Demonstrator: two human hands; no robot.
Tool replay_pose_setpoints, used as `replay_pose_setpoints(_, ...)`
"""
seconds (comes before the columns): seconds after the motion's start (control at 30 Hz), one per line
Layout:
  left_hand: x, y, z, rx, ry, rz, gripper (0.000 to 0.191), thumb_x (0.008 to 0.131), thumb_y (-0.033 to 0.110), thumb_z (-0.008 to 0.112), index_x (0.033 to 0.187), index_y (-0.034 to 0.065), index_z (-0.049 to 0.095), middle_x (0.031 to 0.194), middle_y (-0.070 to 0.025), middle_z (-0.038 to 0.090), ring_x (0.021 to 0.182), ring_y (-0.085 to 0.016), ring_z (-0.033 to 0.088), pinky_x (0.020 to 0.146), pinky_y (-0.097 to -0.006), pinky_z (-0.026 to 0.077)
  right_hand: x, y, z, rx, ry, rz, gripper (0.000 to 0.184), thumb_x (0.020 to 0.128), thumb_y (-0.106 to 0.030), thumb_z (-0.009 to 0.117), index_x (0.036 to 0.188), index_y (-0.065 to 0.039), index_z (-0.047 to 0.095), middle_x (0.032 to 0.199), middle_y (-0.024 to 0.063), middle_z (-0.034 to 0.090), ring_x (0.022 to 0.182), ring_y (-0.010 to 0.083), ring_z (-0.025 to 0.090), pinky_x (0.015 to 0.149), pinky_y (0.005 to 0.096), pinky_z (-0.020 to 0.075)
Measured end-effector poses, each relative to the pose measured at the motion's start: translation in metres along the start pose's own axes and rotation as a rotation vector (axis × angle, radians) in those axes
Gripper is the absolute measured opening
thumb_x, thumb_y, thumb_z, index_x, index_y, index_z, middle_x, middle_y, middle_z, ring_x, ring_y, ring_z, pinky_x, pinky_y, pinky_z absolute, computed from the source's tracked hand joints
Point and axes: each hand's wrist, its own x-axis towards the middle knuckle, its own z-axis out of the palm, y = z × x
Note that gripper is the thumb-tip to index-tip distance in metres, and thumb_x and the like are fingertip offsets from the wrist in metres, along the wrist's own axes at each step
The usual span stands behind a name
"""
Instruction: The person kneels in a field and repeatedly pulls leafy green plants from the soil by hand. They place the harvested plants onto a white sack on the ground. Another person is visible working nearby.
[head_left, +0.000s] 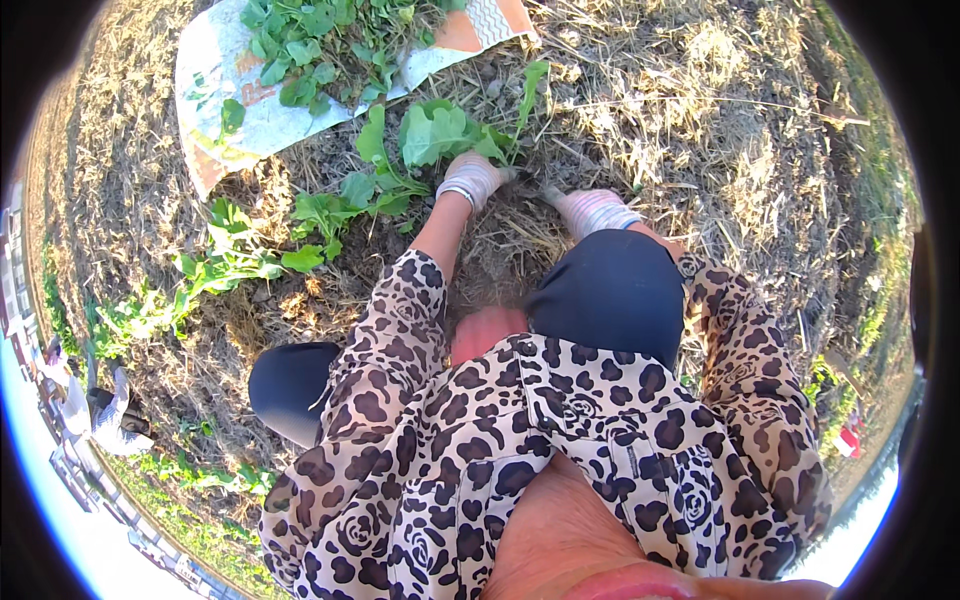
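Observation:
My left hand (471, 180), in a striped fabric glove, is at the base of a broad-leaved green seedling (439, 135). Its fingertips reach the dark soil (532, 169) by the stems, and the leaves partly hide them. Whether the fingers grip a stem cannot be made out. To the right, my right hand (596, 210) wears a similar glove and rests low on the straw-covered ground, fingers pointing to the same patch of soil. No held object shows in it, though its fingers are partly hidden. Behind my right hand is my dark-trousered knee (611, 292).
Beyond my hands, a white and orange woven sack (300, 135) lies flat with a heap of leafy seedlings (322, 45) on it. A row of small plants (225, 262) runs off to the left. Dry straw (712, 135) litters the ground. A red object (847, 442) lies far right.

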Motion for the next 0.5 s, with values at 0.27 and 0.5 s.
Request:
replay_pose_setpoints(0.27,-0.017,-0.034,-0.181,-0.546,-0.110,0.021,0.037,0.085,0.022,0.073,0.116,0.0030,0.067,0.089,-0.0049,0.070,0.071,-0.014,0.066,0.062,-0.0273,0.058,-0.013,-0.012,0.002,0.064,0.041,0.052,0.045,0.083,-0.010,0.059,0.127,-0.008,0.050,0.088,0.0218,0.068,0.085,0.0400,0.068,0.071,0.0488,0.0537)
replay_pose_setpoints(0.5,0.069,-0.170,-0.263,-0.928,0.687,-0.335,0.035,0.080,0.011,0.072,0.114,0.0026,0.067,0.082,-0.0082,0.070,0.059,-0.015,0.062,0.054,-0.0301,0.052,0.000,-0.017,-0.002,0.117,0.063,0.080,0.048,0.084,-0.009,0.057,0.131,-0.009,0.046,0.086,0.0220,0.068,0.083,0.0402,0.068,0.070,0.0498,0.0533)
